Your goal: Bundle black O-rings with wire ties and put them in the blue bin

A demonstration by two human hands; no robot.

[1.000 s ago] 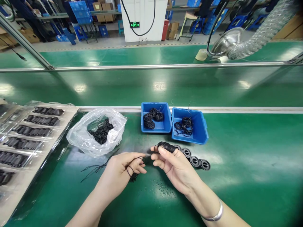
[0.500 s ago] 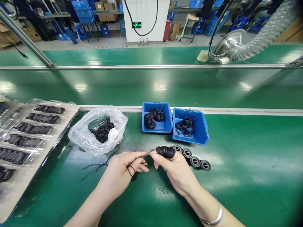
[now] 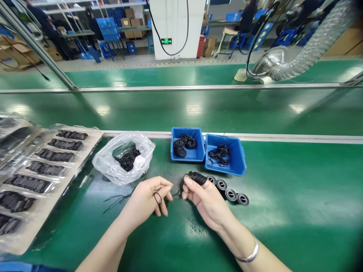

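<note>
My left hand [image 3: 149, 196] is closed in a pinch, with a thin black rubber ring [image 3: 157, 198] looped at its fingers. Part of a dark bunch shows below those fingers, mostly hidden. A stack of thin black rings [image 3: 197, 176] sits around the index finger of my right hand [image 3: 208, 202], whose thumb presses against the fingertip. A short dark strand [image 3: 177, 193] shows in the gap between both hands. Just beyond my right hand lie several round black slotted caps [image 3: 231, 195] in a slanting row.
An open clear plastic bag [image 3: 103, 162] of tangled black rings stands left, with loose black strands [image 3: 116, 198] nearby. Two blue bins [image 3: 187, 156] [image 3: 238, 166] hold more rings. Trays of black parts [image 3: 82, 166] line the left side. A metal rail [image 3: 181, 88] crosses behind.
The view has tilted up slightly, so the table objects appear shifted. My left fingertips have drawn back from my right hand, and my right thumb has bent in against the rings.
</note>
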